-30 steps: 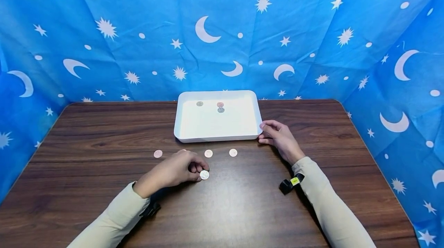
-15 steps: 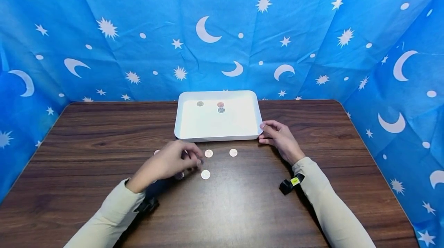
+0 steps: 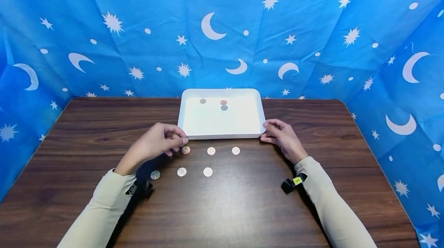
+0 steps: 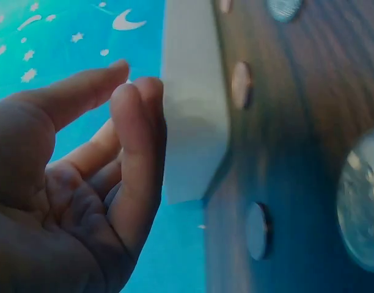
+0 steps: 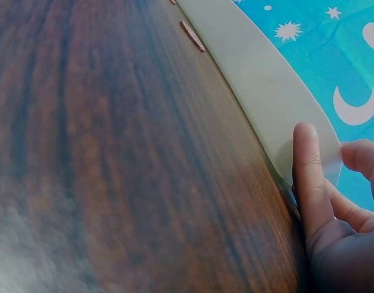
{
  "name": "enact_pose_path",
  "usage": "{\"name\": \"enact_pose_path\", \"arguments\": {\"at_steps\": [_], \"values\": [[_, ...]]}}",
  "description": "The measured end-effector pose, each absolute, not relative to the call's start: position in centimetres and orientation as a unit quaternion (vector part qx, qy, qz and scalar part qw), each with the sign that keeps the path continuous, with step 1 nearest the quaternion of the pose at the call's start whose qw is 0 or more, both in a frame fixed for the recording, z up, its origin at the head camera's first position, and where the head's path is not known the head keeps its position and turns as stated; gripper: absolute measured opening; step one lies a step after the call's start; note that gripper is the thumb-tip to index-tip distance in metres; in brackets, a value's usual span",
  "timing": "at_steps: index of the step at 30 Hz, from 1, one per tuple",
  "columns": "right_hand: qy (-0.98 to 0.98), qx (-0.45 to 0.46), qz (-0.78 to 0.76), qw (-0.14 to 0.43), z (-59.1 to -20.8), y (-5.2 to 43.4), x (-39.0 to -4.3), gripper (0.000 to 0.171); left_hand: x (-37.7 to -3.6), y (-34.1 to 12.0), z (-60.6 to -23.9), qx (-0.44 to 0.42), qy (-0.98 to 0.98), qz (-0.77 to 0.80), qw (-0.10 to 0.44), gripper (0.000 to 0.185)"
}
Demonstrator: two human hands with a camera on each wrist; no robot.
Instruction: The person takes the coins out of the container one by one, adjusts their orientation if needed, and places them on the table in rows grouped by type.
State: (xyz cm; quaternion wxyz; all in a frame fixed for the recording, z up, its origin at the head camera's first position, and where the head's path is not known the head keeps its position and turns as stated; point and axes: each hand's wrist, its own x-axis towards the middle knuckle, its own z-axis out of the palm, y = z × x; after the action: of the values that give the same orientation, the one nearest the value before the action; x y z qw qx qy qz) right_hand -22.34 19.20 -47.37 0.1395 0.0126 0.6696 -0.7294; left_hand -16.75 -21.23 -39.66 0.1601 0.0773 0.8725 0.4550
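Note:
A white tray [image 3: 222, 136] stands at the back middle of the brown table, with three coins [image 3: 223, 105] inside near its far wall. Several coins [image 3: 211, 150] lie in two rows on the wood just in front of it. My left hand [image 3: 180, 140] holds nothing, and its relaxed fingers [image 4: 135, 91] reach the tray's front left corner [image 4: 193, 122]. A copper coin [image 3: 185, 149] lies just below them. My right hand [image 3: 268, 131] pinches the tray's front right corner, with a finger [image 5: 309, 177] along the wall [image 5: 266, 85] and the thumb over the rim.
The table [image 3: 243, 209] is dark wood with rounded corners, enclosed on three sides by a blue star-and-moon cloth [image 3: 222, 28]. A small black camera unit [image 3: 292, 183] is strapped to each wrist. The nearest row of coins [image 3: 182, 171] lies between my forearms.
My left hand left the coin in the front row and moved up to the tray's front left corner, uncovering more coins. The right hand stayed on its corner.

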Motion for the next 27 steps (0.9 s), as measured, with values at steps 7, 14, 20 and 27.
{"name": "enact_pose_path", "arguments": {"at_steps": [7,14,20,27], "values": [[0.674,0.012,-0.725,0.141,-47.3,19.3,-22.3,0.035,-18.4,-22.8,-40.5,-0.028,0.848,0.516,0.119,0.041],[0.667,0.019,-0.729,0.152,-47.5,18.9,-22.1,0.035,-19.9,-23.6,-42.7,-0.042,0.765,0.617,0.178,0.063],[0.673,0.016,-0.725,0.148,-47.6,18.8,-21.9,0.036,-20.3,-23.7,-43.5,-0.030,0.736,0.650,0.187,0.065],[0.678,0.014,-0.720,0.144,-46.9,19.0,-22.2,0.039,-20.6,-23.5,-43.4,-0.050,0.725,0.657,0.198,0.064]]}}
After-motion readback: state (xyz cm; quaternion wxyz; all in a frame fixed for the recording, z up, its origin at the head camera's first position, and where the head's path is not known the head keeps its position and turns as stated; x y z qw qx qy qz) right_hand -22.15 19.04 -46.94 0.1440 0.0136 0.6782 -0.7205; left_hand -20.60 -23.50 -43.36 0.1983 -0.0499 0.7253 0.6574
